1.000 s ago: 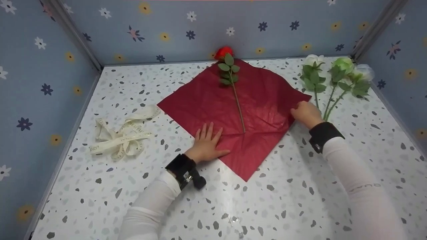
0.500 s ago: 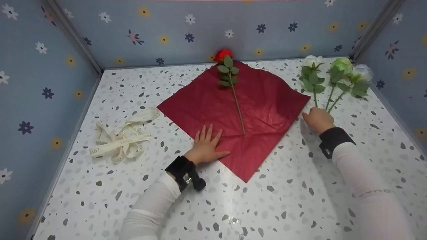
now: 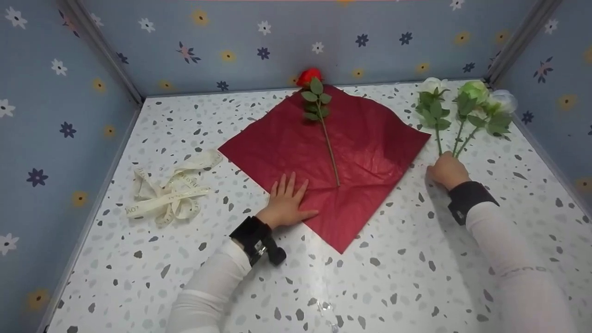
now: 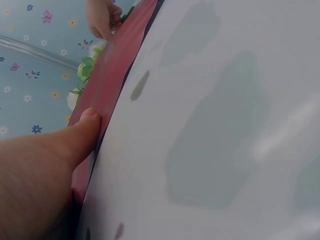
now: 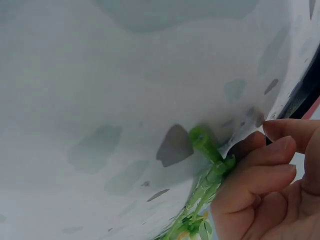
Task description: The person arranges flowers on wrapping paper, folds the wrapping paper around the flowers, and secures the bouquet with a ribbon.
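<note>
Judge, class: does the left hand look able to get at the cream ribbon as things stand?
Probably yes. The left hand rests on the edge of the red paper, fingers spread, holding nothing, and nothing visible stands between it and the cream ribbon on its left.

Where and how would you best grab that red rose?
Probably by its bare lower stem, pinched from the person's side: it is slim, lies along the red paper and points that way, while leaves crowd nearer the red bloom.
</note>
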A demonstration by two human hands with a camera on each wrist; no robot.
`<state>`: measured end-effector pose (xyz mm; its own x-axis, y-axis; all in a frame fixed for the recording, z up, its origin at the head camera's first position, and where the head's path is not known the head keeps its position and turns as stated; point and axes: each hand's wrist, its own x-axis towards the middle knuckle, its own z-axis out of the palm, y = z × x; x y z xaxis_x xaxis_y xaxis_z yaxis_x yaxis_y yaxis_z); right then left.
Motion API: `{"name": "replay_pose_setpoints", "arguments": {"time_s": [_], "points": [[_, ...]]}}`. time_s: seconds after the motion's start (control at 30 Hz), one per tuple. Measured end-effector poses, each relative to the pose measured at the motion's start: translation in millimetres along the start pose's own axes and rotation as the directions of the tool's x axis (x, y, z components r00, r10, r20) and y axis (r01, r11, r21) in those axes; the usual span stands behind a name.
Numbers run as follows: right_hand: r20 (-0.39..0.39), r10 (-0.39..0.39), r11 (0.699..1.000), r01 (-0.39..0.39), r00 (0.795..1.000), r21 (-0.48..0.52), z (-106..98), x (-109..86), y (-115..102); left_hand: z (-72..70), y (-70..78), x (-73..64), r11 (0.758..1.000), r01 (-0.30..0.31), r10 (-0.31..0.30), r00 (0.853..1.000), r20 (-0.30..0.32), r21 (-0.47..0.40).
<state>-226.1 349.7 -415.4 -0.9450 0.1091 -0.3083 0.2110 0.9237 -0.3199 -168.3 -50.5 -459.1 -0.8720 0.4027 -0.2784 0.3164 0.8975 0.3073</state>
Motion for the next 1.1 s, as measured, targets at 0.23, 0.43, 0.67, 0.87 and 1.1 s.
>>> {"name": "replay_pose_setpoints", "arguments": {"time_s": [0.23, 0.43, 0.67, 0.87, 1.1], "points": [[-0.049, -0.004, 1.0, 0.003, 0.999, -0.027, -1.0, 0.0, 4.6, -1.8, 1.2, -0.2, 1.0, 0.008, -0.008, 1.0, -0.004, 0.002], [-0.031, 0.001, 0.998, -0.004, 1.0, -0.069, -3.6, -0.5, 8.2, -0.8, 0.6, 0.1, 1.0, 0.014, -0.014, 1.0, -0.001, 0.001], [0.05, 0.018, 0.998, -0.015, 0.999, -0.054, -5.8, -2.2, 10.4, -1.3, 1.0, -1.8, 1.0, 0.015, -0.015, 1.0, 0.005, -0.004], [0.083, -0.006, 0.999, 0.01, 0.997, -0.052, -2.8, -4.3, 8.4, 1.4, -0.1, -1.3, 1.0, 0.011, -0.011, 1.0, 0.007, 0.0], [-0.016, -0.063, 0.997, 0.063, 0.998, -0.035, 3.5, -1.8, 4.4, 1.0, 0.6, -1.1, 1.0, -0.003, 0.003, 1.0, -0.016, -0.002]]}}
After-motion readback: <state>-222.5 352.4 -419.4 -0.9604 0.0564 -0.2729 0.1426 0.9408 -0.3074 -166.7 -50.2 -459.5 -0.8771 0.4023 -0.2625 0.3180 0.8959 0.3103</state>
